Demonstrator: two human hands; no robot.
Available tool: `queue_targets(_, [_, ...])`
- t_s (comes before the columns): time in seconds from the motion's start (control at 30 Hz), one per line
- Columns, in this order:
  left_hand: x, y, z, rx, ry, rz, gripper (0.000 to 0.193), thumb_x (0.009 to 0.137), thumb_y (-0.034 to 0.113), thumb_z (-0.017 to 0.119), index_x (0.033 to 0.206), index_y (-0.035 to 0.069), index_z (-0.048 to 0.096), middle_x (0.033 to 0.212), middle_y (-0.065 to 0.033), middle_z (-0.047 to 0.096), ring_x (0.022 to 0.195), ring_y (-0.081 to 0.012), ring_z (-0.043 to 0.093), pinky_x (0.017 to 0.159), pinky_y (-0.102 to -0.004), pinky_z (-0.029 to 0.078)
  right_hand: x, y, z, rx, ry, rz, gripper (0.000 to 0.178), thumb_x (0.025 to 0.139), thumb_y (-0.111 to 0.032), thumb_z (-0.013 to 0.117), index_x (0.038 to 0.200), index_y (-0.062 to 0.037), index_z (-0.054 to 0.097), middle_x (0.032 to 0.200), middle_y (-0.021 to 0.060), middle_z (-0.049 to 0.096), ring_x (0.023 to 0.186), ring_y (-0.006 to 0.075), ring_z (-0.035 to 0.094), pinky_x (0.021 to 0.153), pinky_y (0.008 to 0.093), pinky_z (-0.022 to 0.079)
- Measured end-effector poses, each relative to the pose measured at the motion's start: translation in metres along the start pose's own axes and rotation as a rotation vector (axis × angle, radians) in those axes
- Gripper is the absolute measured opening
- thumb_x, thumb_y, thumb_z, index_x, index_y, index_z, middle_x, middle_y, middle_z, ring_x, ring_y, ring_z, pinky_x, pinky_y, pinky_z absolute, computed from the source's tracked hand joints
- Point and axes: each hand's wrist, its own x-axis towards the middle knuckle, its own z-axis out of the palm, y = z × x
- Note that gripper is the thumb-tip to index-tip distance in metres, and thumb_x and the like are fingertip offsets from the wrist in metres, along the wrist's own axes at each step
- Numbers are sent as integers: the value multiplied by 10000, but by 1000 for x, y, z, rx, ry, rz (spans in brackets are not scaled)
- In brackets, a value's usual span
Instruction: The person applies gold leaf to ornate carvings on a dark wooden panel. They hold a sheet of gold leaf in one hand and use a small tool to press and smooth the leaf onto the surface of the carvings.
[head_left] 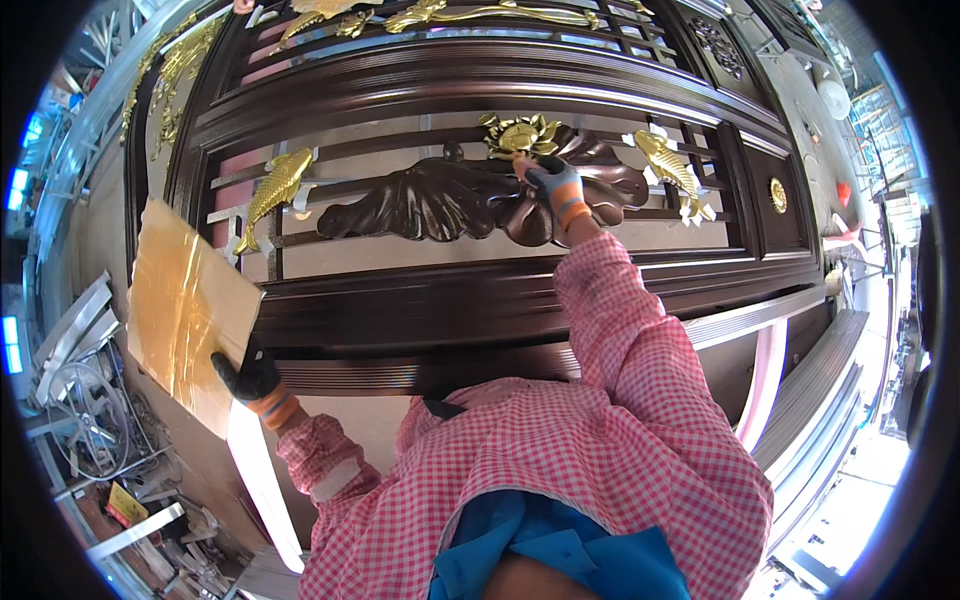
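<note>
My left hand (250, 380), in a dark glove with an orange cuff, grips the lower right edge of a cardboard sheet (190, 315) that has a shiny golden-brown patch. The sheet is tilted beside the dark brown metal gate panel (420, 310). My right hand (550, 182), gloved with bare fingertips, reaches over the panel to the lower edge of a gold lotus flower (522, 135). Its fingers are bent together; whatever they hold is too small to make out. Dark lotus leaves (420, 200) spread around the flower.
A gold fish (275, 190) sits on the bars at left, another gold fish (665, 165) at right, with pale paper around them. More gold ornaments (430, 14) lie along the far section. Metal scraps (90, 400) pile at left; long dark profiles (815, 400) lie at right.
</note>
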Motion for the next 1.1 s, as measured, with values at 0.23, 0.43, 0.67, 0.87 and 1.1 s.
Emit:
queue_targets(0.23, [-31, 68, -37, 333, 150, 202, 463, 931, 130, 631, 1324, -57, 474, 1291, -196, 577, 1153, -262, 570, 1019, -355, 443, -84, -46, -111, 499, -189, 105, 163, 840, -135, 713, 985, -81, 662, 847, -21, 629, 720, 117, 583, 605, 258, 454])
queue_targets(0.43, [-67, 60, -55, -197, 145, -79, 387, 963, 143, 608, 1275, -67, 516, 1289, -204, 576, 1133, -265, 577, 1007, -347, 461, -81, -36, -80, 305, -59, 188, 309, 851, -202, 712, 1118, -55, 659, 951, 4, 674, 747, 109, 604, 624, 252, 470])
queue_targets(0.67, [-110, 80, -87, -718, -16, -476, 510, 994, 305, 517, 1379, -24, 457, 1367, -181, 528, 1240, -270, 503, 1096, -382, 363, -39, -35, 43, -521, 33, 89, 565, 677, -417, 773, 1088, -38, 686, 1051, 204, 692, 1015, 339, 661, 883, 405, 517])
queue_targets(0.87, [-140, 116, -94, -680, 116, -573, 522, 989, 325, 511, 1399, 7, 445, 1375, -186, 517, 1210, -289, 517, 1070, -405, 386, -35, -37, 36, -30, 11, 181, 398, 720, -324, 812, 962, -24, 711, 893, 89, 719, 812, 212, 670, 737, 317, 511])
queue_targets(1.1, [-150, 125, -103, -451, 77, -361, 546, 980, 327, 531, 1399, -10, 437, 1400, -171, 495, 1223, -283, 497, 1066, -395, 376, -195, -97, -132, 568, -316, 226, 239, 865, -242, 721, 996, -46, 677, 839, -18, 620, 768, 66, 549, 679, 220, 429])
